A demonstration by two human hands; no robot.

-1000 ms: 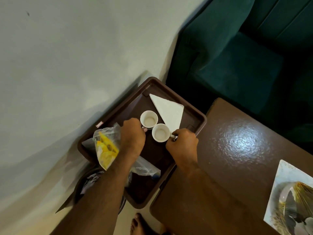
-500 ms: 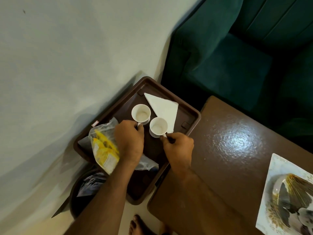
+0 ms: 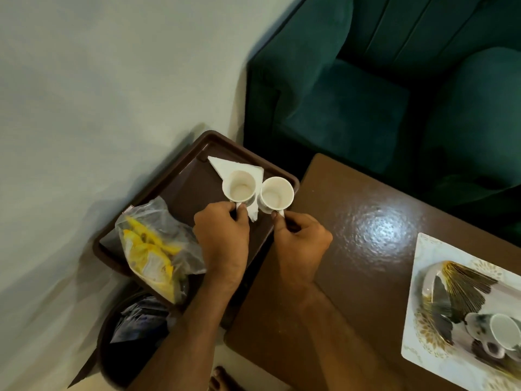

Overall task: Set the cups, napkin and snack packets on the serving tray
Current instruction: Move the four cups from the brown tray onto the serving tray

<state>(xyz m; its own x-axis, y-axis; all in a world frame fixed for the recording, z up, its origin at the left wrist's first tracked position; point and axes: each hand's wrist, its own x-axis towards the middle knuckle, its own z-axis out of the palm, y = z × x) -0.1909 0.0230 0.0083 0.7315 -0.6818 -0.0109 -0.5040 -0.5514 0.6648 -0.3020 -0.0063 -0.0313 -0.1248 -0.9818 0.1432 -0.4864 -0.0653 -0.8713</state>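
We record two white cups: the left cup point(image 3: 239, 186) over the folded white napkin point(image 3: 225, 167), the right cup point(image 3: 276, 192) above the brown tray's point(image 3: 180, 182) right rim. The left hand point(image 3: 222, 235) and right hand point(image 3: 300, 244) each pinch a handle. A clear snack packet point(image 3: 152, 246) with yellow contents lies on the tray; its small rim label point(image 3: 128, 209) is unreadable.

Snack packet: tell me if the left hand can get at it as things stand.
Probably not right away: the left hand is holding a cup by its handle. The snack packet lies just beside that wrist on the tray, uncovered, once the cup is set down.
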